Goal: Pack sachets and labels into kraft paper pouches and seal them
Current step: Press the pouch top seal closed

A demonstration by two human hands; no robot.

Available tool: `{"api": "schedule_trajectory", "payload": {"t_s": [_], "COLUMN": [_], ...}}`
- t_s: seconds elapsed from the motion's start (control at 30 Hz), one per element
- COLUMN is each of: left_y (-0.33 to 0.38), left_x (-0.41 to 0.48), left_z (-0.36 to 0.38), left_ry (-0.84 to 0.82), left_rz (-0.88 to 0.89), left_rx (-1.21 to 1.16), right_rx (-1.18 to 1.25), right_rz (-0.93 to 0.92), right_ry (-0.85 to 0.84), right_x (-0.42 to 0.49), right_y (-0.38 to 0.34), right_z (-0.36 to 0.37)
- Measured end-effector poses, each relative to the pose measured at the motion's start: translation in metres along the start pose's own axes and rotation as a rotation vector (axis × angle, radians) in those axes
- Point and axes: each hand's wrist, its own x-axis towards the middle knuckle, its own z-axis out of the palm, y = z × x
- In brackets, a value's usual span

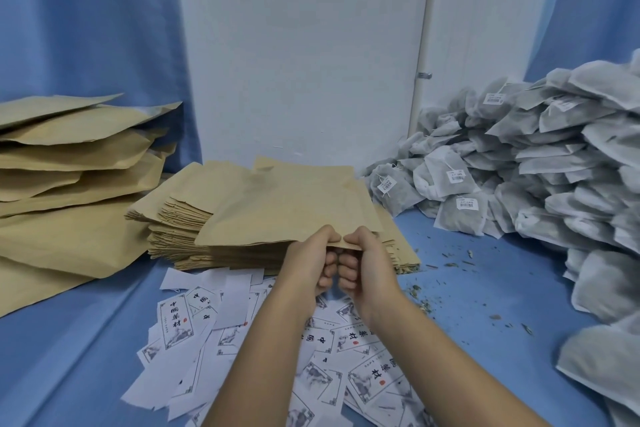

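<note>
A: Where is this pouch [291,208] in the job?

B: Early, I'd say. It lies on top of the stack [180,222] of flat pouches, its near edge lifted. The left hand [308,262] and right hand [365,262] both pinch that edge, thumbs on top and fingers curled beneath, knuckles close together. It looks like they are parting the mouth.

A: Anything inside it?

B: Nothing shows. It looks flat, and no sachet or label is in either hand.

A: So what is left?

B: For this one, a sachet, a label and the seal. Beyond that, plenty: the sachets [554,163] are heaped high at the right, the labels [239,333] lie scattered on the cloth [69,357] under the forearms, and the stack is thick.

A: And what is done?

B: Perhaps the left pile [69,156]. Those kraft bags lie puffy and uneven, which suggests filling, but I can't tell whether they are packed or sealed.

A: What else is unclear?

B: The mouth itself is hidden behind the thumbs, so I can't say whether it has opened. The sachet heap and left pile run out of view. No sealing tool shows. The crumbs [450,263] near the stack are too small to name.
</note>
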Motion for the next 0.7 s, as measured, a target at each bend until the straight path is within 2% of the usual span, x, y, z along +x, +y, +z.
{"api": "schedule_trajectory", "payload": {"t_s": [0.13,0.23,0.47,0.6,0.7], "left_y": [0.0015,-0.0014,-0.0076,-0.0057,-0.0031], "left_x": [0.001,0.0003,0.0084,0.0032,0.006], "left_z": [-0.006,-0.0028,-0.0076,-0.0021,-0.0026], "left_ry": [0.034,-0.03,0.076,0.063,0.187], "left_rz": [-0.014,-0.045,0.046,0.067,0.135], "left_rx": [-0.045,-0.018,-0.07,-0.085,-0.12], "right_rx": [0.048,0.06,-0.164,0.0,0.144], "right_rz": [-0.041,-0.044,-0.022,-0.052,-0.093], "right_ry": [0.043,0.021,-0.075,0.007,0.088], "right_x": [0.0017,0.0015,-0.0028,-0.0017,0.0005], "right_y": [0.001,-0.0001,0.0022,-0.0013,-0.0045], "right_z": [-0.0003,0.0008,0.0028,0.0044,0.0004]}}
